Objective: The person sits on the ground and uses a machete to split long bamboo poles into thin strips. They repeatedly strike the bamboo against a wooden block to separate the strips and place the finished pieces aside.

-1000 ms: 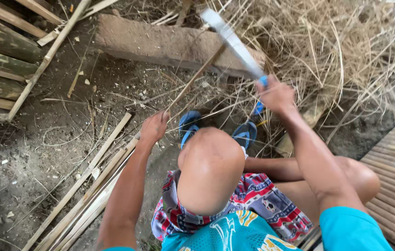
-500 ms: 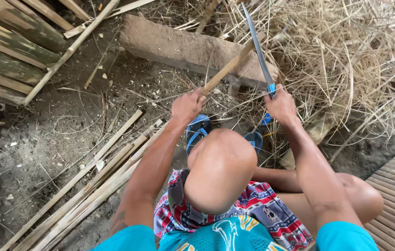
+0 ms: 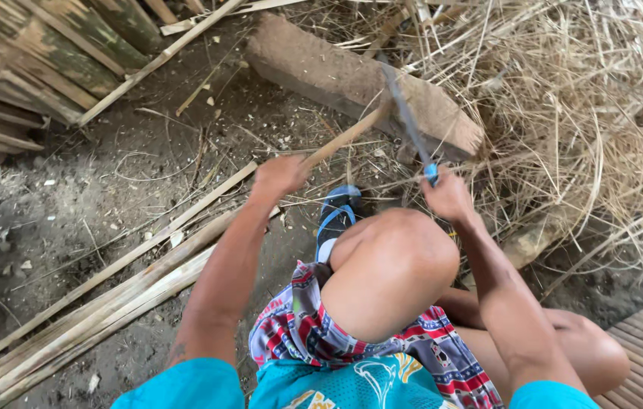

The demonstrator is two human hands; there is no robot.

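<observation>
Your left hand [image 3: 280, 174] is clenched around the near end of a thin bamboo strip [image 3: 348, 136], propping its far tip against the wooden block [image 3: 359, 83] ahead, apparently so it stays braced. Your right hand [image 3: 448, 198] grips the blue handle of a long knife [image 3: 406, 121], its blade crossing the strip near the block. Split bamboo slats [image 3: 109, 295] lie left of your left hand; dry straw [image 3: 586, 113] is heaped beyond your right. No containers show.
</observation>
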